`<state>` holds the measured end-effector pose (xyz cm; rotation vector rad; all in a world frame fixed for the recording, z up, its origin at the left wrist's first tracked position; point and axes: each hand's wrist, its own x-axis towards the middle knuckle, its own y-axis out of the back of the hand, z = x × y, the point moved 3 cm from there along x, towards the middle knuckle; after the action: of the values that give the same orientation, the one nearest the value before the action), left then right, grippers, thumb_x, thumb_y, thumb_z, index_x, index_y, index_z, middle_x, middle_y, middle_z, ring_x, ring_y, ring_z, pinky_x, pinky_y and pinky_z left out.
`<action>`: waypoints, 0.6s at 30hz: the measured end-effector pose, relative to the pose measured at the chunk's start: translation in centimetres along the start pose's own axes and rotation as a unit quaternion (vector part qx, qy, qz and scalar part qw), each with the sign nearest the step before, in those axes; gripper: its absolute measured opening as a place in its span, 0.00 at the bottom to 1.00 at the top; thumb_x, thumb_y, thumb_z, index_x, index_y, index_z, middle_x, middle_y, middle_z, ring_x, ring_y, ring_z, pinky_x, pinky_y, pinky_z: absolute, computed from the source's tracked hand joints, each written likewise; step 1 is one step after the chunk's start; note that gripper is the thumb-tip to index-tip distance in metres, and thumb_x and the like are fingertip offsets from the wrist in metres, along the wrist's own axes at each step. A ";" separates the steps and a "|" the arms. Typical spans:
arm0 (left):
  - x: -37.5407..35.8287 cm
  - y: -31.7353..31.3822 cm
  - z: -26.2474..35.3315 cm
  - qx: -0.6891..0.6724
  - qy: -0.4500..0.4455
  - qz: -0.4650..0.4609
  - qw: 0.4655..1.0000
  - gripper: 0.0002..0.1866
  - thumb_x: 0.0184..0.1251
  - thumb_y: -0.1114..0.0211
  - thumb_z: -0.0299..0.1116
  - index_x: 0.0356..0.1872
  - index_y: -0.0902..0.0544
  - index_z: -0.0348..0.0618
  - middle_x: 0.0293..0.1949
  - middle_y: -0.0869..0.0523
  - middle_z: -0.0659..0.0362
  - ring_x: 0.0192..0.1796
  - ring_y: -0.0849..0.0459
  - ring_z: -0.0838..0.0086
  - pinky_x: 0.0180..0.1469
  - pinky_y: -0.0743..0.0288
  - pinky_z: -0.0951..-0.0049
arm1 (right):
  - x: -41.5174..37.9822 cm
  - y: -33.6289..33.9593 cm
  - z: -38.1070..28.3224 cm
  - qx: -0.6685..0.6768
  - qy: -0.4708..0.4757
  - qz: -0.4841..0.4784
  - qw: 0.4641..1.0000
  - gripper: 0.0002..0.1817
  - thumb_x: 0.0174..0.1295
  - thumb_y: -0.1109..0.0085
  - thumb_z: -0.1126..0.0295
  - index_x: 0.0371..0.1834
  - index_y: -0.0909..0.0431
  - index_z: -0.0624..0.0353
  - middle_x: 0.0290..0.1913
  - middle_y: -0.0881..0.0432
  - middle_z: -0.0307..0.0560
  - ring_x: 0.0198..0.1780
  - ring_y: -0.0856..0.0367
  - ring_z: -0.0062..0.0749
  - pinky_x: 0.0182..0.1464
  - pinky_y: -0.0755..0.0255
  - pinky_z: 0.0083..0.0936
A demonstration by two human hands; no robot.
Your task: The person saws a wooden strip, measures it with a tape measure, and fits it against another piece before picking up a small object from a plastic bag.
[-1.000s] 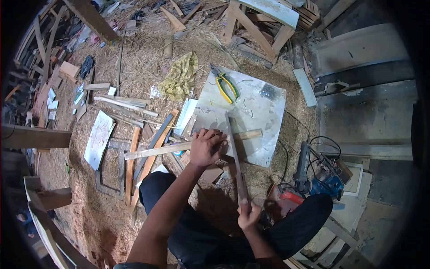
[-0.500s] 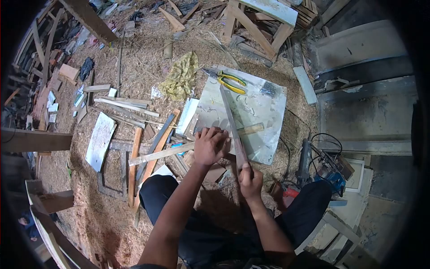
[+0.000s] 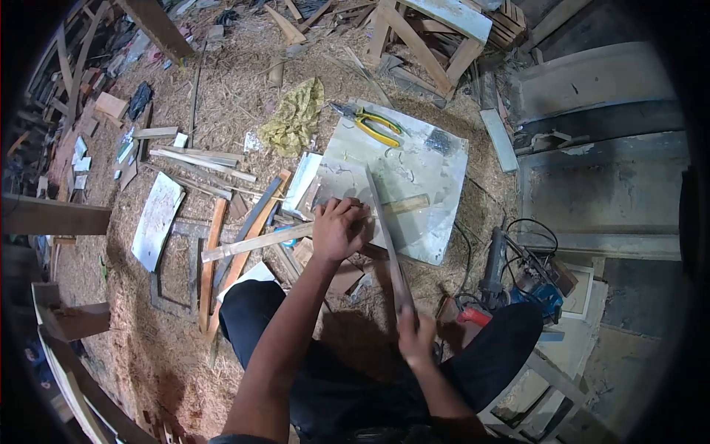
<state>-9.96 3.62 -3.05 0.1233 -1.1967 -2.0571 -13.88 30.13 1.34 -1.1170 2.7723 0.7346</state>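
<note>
My left hand [image 3: 339, 231] presses down on a narrow wooden strip [image 3: 259, 242], fingers curled over it. The strip lies slantwise, its far end over a pale, stained board [image 3: 433, 229]. In my right hand [image 3: 416, 337] is the handle of a handsaw [image 3: 388, 240]. Its long tapering blade crosses the strip just right of my left hand, with the tip pointing away over the board. Whether the teeth have cut into the wood cannot be made out. Yellow-and-green handled pliers [image 3: 377, 127] lie at the board's far edge.
Wood offcuts [image 3: 211, 259] and a white panel piece [image 3: 157, 220] lie at left on shavings. A crumpled yellowish cloth [image 3: 294, 118] sits beyond. To the right are a corded blue power tool [image 3: 543, 296] and old panels [image 3: 599, 185]. A wooden stand [image 3: 421, 44] is at the back.
My right hand and the saw have moved back toward my body, the handle now lower. My left hand stays on the strip. The whole view has shifted slightly.
</note>
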 end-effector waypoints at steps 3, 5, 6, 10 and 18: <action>0.1 0.3 0.2 -0.004 -0.005 0.002 1.000 0.15 0.57 0.31 0.39 0.47 0.11 0.55 0.47 0.16 0.65 0.50 0.23 0.65 0.51 0.35 0.60 | -2.5 1.2 0.1 -0.016 -0.021 -0.001 1.000 0.27 0.76 0.50 0.51 0.24 0.25 0.61 0.19 0.27 0.35 0.21 0.31 0.21 0.25 0.38 0.28; 0.1 0.2 0.2 0.000 -0.007 0.000 1.000 0.16 0.58 0.30 0.40 0.48 0.11 0.54 0.48 0.16 0.65 0.49 0.22 0.64 0.51 0.35 0.61 | -0.3 -0.4 0.5 -0.044 0.018 0.014 0.999 0.28 0.76 0.50 0.50 0.23 0.26 0.62 0.18 0.28 0.35 0.22 0.29 0.23 0.26 0.37 0.29; 0.1 0.2 0.1 0.003 -0.007 0.002 1.000 0.16 0.59 0.29 0.40 0.48 0.11 0.53 0.49 0.15 0.65 0.49 0.21 0.64 0.51 0.35 0.61 | 1.5 -1.1 -0.1 -0.035 0.017 0.007 0.999 0.29 0.76 0.50 0.50 0.22 0.26 0.62 0.18 0.28 0.36 0.21 0.29 0.23 0.26 0.37 0.29; 0.1 0.0 0.1 0.004 -0.003 -0.002 1.000 0.15 0.60 0.30 0.41 0.48 0.11 0.54 0.49 0.15 0.66 0.49 0.22 0.64 0.50 0.35 0.61 | 0.9 -0.3 -0.9 -0.027 0.015 -0.002 1.000 0.29 0.75 0.50 0.50 0.22 0.26 0.64 0.16 0.27 0.46 0.20 0.26 0.33 0.27 0.35 0.34; -0.1 0.0 0.0 -0.001 -0.013 0.003 1.000 0.14 0.60 0.30 0.42 0.47 0.11 0.54 0.48 0.15 0.66 0.47 0.22 0.64 0.50 0.35 0.61 | 4.7 -1.3 -1.5 -0.007 0.018 -0.011 1.000 0.27 0.75 0.48 0.52 0.25 0.22 0.66 0.17 0.25 0.52 0.20 0.22 0.42 0.27 0.33 0.38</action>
<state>-9.85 3.70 -3.09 0.0924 -1.2101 -2.0593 -16.31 25.66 1.08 -1.1718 2.7837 0.7399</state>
